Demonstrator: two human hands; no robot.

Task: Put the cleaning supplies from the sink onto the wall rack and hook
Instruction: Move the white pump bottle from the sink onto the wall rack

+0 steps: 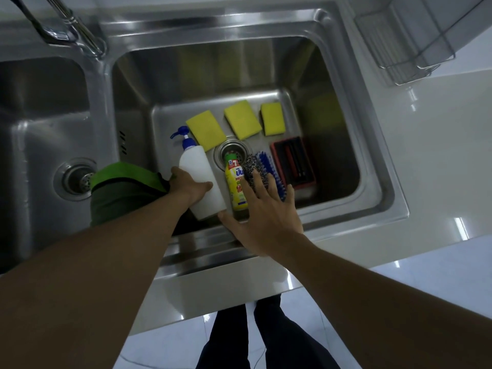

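Right hand (262, 209) spread flat, fingers apart, hovering over the yellow dish-soap bottle (236, 183) and steel scourer (253, 169) lying in the sink (346, 145). Left hand (189, 186) wrapped around the white pump bottle (200, 179): smooth plastic, likely slippery, best held mid-body. Blue brush (269, 166) looks stiff, bristly. Farther back, three yellow sponges (242, 119), soft and light. Wire rack (404, 41) waits top right.

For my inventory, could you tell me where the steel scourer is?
In the right basin, the steel scourer lies between the yellow bottle and blue brush, under the right hand's fingertips.
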